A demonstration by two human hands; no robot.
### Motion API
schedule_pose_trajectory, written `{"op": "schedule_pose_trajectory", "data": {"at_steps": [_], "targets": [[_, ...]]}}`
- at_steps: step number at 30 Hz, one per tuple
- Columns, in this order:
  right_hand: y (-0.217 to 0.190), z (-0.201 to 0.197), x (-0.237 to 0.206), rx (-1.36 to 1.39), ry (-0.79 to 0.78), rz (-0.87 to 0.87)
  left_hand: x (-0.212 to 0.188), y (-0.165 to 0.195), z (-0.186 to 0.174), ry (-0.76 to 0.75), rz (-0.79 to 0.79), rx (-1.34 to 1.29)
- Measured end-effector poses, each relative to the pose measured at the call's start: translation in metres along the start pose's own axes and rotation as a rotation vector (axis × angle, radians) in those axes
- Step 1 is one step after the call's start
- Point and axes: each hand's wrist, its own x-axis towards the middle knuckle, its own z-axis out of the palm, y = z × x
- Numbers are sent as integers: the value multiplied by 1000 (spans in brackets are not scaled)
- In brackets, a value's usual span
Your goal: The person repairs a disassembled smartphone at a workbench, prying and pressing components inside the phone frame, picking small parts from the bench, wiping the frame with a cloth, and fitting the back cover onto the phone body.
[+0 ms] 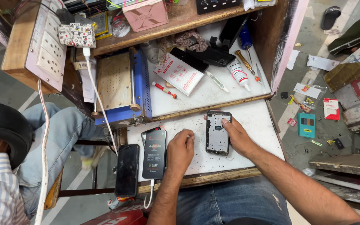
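The person is sitting at a small white work board (255, 125) speckled with dark bits, with both bare hands resting on it. The right hand (238, 135) is gripping an opened phone frame (218, 132), its back off and the metal insides showing, which is lying flat on the board near its middle; the thumb and fingers are pressing against the frame's right edge and upper corner. The left hand (181, 149) is lying just left of that frame with its fingers curled into a loose fist, and whether it is pinching something small cannot be told. Further left, a power bank (154, 154) with a lit display is lying on the board's left edge with a white cable (149, 196) plugged into its near end, and a black phone (127, 170) with a dark screen is lying beside it. On the far shelf (213, 93), a blue heating plate machine (123, 89) is standing at the left, with a red-handled screwdriver (164, 90), a white packet (178, 73), a tube of glue (239, 75) and a second screwdriver (247, 64) scattered to its right. A white socket board (48, 46) is hanging at the far left.
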Motion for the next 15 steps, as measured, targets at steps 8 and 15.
{"op": "schedule_pose_trajectory", "data": {"at_steps": [8,15], "targets": [[-2,4,2,64,64,-6,-9,5,6,-76,-71,327],[2,4,3,108,89,-7,-6,-6,4,-179,67,521]]}}
